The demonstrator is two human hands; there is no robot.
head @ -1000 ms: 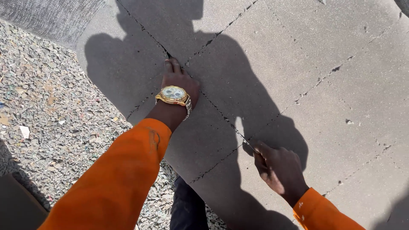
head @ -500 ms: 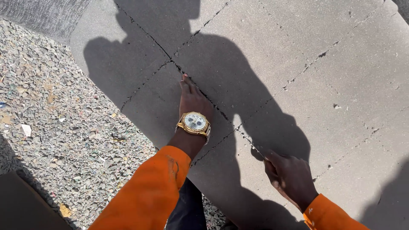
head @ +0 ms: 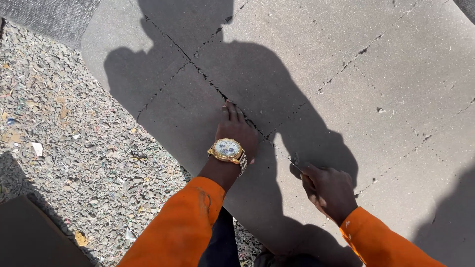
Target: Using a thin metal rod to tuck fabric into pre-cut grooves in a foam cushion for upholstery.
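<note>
A: Item one, the grey foam sheet (head: 346, 74). Location?

B: Flat on the ground, filling the upper and right part of the view. Its rounded left edge lies on the gravel ground (head: 64, 143). Condition: scored by several long cut lines (head: 198, 69) that cross and divide it into rough blocks.

A: Item two, the left hand (head: 237, 131).

B: Palm down on the sheet, fingers (head: 231, 110) straight and pressed together, tips touching one cut line. Holds nothing. A gold wristwatch (head: 227, 148) with a pale dial sits on the wrist, above an orange sleeve (head: 183, 222).

A: Item three, the right hand (head: 329, 190).

B: Lower right, in shadow, fingers curled into a close grip. A thin, light sliver (head: 293, 165) shows at the knuckles, just where the cut line reaches the hand; it looks like a small blade, though too little shows to be sure. Second orange sleeve (head: 381, 242) behind it.

A: State of the work?

B: As a judgement: well along. Many lines are already through the sheet, on the far side and to the right. The line between the two hands appears to end at the right hand, and the strip of sheet nearest the person shows no cut that I can make out.

A: Surroundings?

B: Shadow of the person (head: 257, 89) over the middle of the sheet; small scraps of litter in the gravel; a dark flat object (head: 29, 237) at the lower left corner.
</note>
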